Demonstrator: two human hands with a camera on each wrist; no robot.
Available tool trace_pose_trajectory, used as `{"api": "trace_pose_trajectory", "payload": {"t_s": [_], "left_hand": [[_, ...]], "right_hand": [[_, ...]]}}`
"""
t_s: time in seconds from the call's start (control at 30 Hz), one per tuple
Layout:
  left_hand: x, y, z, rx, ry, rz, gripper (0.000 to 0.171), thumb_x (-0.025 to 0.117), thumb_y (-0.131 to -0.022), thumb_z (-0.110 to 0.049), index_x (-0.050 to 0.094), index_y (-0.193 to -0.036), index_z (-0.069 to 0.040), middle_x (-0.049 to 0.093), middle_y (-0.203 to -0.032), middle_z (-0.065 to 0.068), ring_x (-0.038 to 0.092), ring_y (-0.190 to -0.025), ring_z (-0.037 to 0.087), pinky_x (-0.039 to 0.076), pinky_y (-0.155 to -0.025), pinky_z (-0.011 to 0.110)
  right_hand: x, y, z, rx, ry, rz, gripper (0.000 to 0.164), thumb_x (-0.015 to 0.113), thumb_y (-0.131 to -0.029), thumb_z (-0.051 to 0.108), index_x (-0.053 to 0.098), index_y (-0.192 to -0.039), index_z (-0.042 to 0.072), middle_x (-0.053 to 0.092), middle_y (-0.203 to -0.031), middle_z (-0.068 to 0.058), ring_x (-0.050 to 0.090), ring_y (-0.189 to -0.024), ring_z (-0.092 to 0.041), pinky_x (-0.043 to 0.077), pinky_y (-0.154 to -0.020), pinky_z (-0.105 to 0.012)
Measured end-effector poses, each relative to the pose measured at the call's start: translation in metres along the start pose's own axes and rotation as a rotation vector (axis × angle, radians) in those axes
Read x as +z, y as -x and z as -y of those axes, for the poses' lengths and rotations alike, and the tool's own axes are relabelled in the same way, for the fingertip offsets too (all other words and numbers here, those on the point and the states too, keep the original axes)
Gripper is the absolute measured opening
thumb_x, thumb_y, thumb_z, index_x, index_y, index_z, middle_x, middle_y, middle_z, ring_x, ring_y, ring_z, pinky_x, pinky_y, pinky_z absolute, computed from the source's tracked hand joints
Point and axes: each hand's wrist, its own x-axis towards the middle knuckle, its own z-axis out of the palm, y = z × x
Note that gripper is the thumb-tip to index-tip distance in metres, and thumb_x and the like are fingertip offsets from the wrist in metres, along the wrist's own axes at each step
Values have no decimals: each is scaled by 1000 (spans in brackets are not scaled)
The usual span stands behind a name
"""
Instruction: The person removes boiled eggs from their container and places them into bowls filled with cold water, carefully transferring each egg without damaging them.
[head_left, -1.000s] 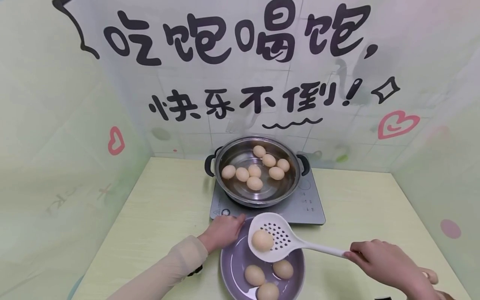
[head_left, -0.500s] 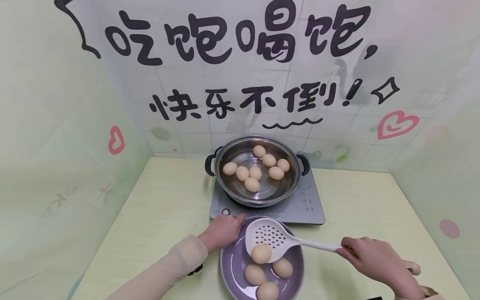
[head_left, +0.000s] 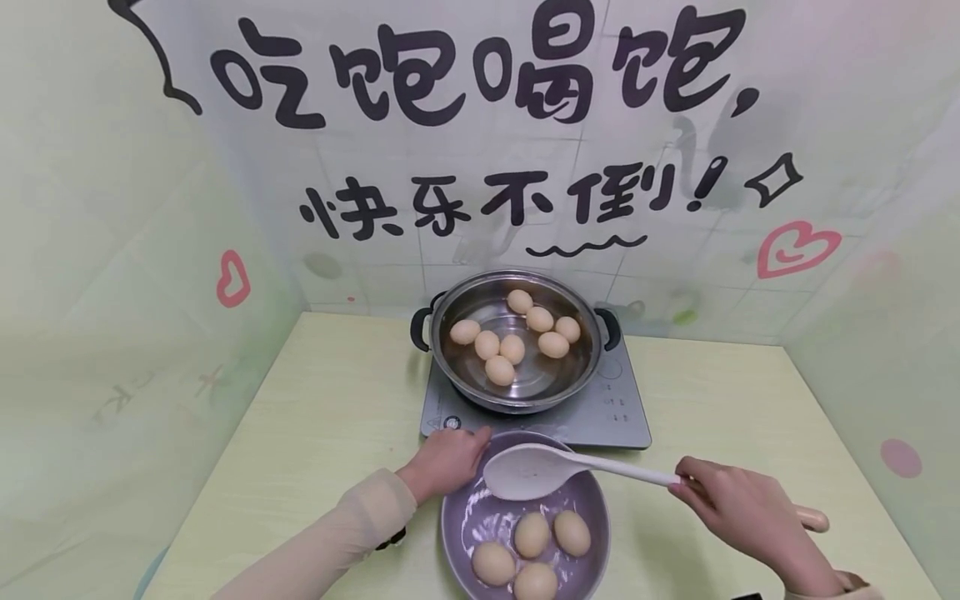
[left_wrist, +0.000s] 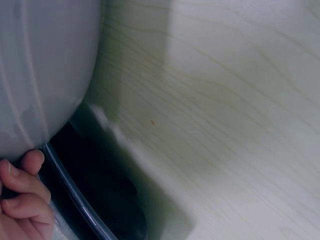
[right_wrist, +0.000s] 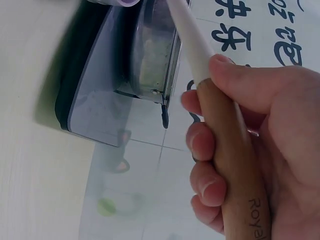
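My left hand (head_left: 446, 462) holds the far-left rim of a purple bowl (head_left: 459, 533), and its curled fingers (left_wrist: 27, 182) show by the bowl's outside in the left wrist view. Several eggs (head_left: 532, 534) lie in the near part of that bowl. A white skimmer (head_left: 528, 472) hangs tilted over the bowl's far side, with no egg seen on it. My right hand (head_left: 738, 504) grips the skimmer; in the right wrist view its fingers wrap the wooden handle (right_wrist: 232, 165). The skimmer's holes are turned out of sight.
Behind the bowl, a steel pot (head_left: 517, 408) with black side handles sits on a grey induction cooker (head_left: 622, 417). Several eggs (head_left: 553, 345) lie in water inside it. A printed backdrop (head_left: 360, 283) rises behind and beside the pale table (head_left: 337, 392).
The egg on the skimmer has rolled off into the bowl among the others. My right hand has tipped the skimmer and moved slightly left. Some eggs in the pot have drifted; my left hand stays put.
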Motion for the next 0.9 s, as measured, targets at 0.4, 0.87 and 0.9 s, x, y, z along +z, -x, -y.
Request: {"api": "trace_pose_trajectory", "payload": {"t_s": [0.4, 0.87, 0.9], "left_hand": [[-1, 0, -1, -2, -5, 20, 11, 49, -92, -21, 48, -87, -11, 57, -58, 4, 59, -54, 23, 40, -42, 32], [-3, 1, -1, -21, -7, 78, 13, 43, -93, -20, 50, -85, -12, 58, -62, 4, 58, -55, 22, 40, -43, 31], [-3, 0, -1, -23, 1, 74, 14, 42, -94, -21, 50, -86, -12, 59, -62, 4, 59, -55, 23, 41, -44, 32]], "right_hand": [[-6, -2, -3, -58, -58, -146, 24, 76, -70, 22, 55, -81, 28, 59, -68, 23, 40, -55, 11, 22, -43, -19], [-28, -47, 4, 91, -111, -75, 12, 59, -88, 27, 60, -79, 19, 34, -52, 12, 29, -44, -3, 25, -41, -25], [-27, -52, 6, 102, -114, -98, 12, 59, -88, 26, 60, -80, 17, 35, -52, 11, 30, -44, -4, 24, -41, -26]]}}
